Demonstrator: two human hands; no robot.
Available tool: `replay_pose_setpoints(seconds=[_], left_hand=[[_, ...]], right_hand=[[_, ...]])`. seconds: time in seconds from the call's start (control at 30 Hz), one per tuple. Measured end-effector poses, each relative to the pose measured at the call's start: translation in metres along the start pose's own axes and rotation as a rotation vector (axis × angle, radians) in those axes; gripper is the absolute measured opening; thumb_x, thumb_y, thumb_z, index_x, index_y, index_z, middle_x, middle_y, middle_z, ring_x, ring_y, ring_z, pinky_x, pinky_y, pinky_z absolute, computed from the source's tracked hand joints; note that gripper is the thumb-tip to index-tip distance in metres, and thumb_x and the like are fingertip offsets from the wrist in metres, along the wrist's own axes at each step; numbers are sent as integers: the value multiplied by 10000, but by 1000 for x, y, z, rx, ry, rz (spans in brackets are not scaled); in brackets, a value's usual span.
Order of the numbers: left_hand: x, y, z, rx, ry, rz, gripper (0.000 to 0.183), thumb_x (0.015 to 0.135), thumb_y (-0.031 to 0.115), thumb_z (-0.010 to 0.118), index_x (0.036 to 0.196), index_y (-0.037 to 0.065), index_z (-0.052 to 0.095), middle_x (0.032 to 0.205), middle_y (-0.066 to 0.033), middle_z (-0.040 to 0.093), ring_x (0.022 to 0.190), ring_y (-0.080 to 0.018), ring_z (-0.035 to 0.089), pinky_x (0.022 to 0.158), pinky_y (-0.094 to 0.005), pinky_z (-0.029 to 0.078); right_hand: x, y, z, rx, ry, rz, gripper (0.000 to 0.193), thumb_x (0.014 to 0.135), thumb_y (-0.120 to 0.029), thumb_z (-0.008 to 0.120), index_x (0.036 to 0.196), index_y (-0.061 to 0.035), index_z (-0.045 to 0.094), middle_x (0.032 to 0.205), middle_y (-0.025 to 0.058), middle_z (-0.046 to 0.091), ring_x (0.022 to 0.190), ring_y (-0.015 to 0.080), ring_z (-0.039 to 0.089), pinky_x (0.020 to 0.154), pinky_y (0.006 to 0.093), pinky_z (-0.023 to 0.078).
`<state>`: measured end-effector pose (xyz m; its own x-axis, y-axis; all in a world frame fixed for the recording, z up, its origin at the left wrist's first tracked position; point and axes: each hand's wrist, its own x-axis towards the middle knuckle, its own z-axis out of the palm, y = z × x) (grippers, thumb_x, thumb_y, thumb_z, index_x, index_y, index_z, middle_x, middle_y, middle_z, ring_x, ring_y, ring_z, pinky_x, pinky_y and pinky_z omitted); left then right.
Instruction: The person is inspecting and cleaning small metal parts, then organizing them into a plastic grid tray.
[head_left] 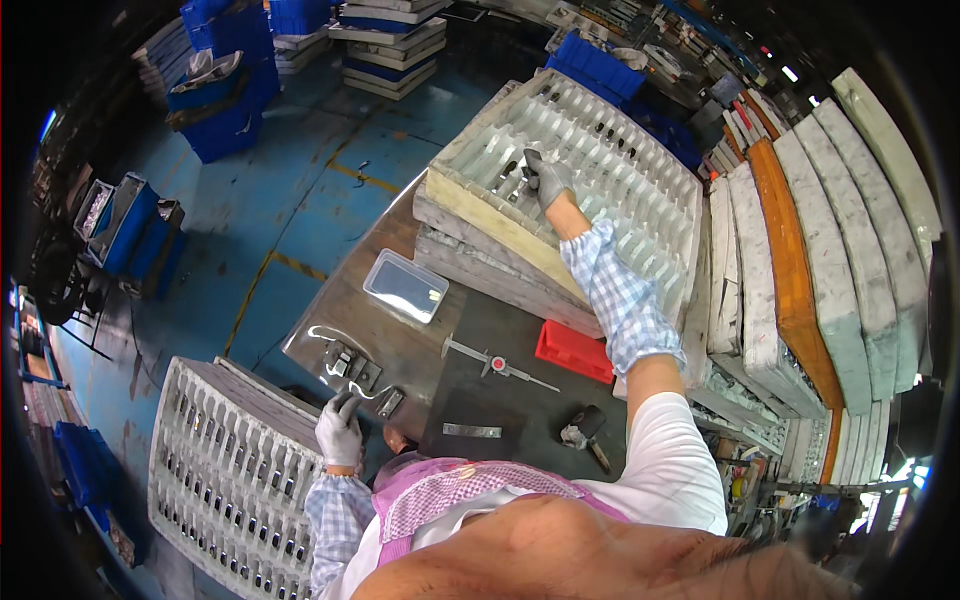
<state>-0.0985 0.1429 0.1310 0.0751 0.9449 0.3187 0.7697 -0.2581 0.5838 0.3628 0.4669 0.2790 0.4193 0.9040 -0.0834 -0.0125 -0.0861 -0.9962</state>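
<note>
Far left: white slotted tray (230,480) on the floor side, rows of small dark parts in its slots, just beside the bench edge. Left hand (339,432), light glove, checked sleeve, curled around a small dark metal part (347,401) at the near-left corner of the metal workbench (400,350), above that tray's rim. Grip looks like a pinch; fingertips partly hidden, so cannot tell how firm. Small metal fixture block (345,363) just beyond the hand. Clear plastic box (405,286) further back. Dial caliper (497,364) on the dark mat, flat steel strip (471,431) near it. Red box (574,351) to the right of the caliper, small black tool (586,427) below. Right hand (546,180), dark glove, arm stretched far out, fingers closed down into a slot of the pale divider tray (640,170) stacked on the bench; whether anything gripped, cannot tell. Right edge: upright stack of foam-like slabs (830,260), one orange.

Risks, judged: long reach plus divided attention, so part in left pinch could slip and drop between bench and floor tray. Sleeve dragging over tray dividers could knock neighbouring parts loose.
</note>
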Motion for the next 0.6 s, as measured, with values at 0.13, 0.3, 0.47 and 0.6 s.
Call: replay_pose_setpoints(seconds=[0.13, 0.3, 0.47, 0.6], left_hand=[[-2, 2, -3, -3, 3, 6, 295, 788, -7, 654, 1032, 147, 717, 1112, -74, 679, 1016, -297, 656, 846, -406, 539], [-12, -3, -6, -9, -5, -49, 305, 777, -17, 651, 1028, 142, 717, 1118, -79, 680, 1008, -302, 660, 844, -406, 542], [-22, -13, -7, -42, 3, -74, 309, 773, -16, 645, 1032, 137, 715, 1125, -84, 675, 1010, -307, 660, 849, -409, 542], [-21, -16, -6, -22, -20, -77, 298, 779, -13, 640, 1025, 136, 718, 1124, -90, 673, 1012, -310, 660, 852, -407, 541]], right_hand=[[19, 14, 9, 159, -31, 76, 179, 912, -222, 698, 960, -51, 679, 740, 34, 638, 499, 130, 530, 451, 305, 462], [-4, -12, 3, -87, -211, 228, 266, 920, -126, 631, 1168, -29, 622, 780, 44, 672, 640, 200, 678, 549, 375, 586], [-77, -68, -14, -1198, -71, -94, 560, 923, -454, 597, 1400, -166, 548, 1005, 164, 708, 823, 271, 719, 765, 390, 596], [-136, -50, -31, -1501, -280, -188, 732, 868, -585, 650, 1474, -213, 476, 1333, 165, 610, 1152, 306, 634, 995, 414, 511]])
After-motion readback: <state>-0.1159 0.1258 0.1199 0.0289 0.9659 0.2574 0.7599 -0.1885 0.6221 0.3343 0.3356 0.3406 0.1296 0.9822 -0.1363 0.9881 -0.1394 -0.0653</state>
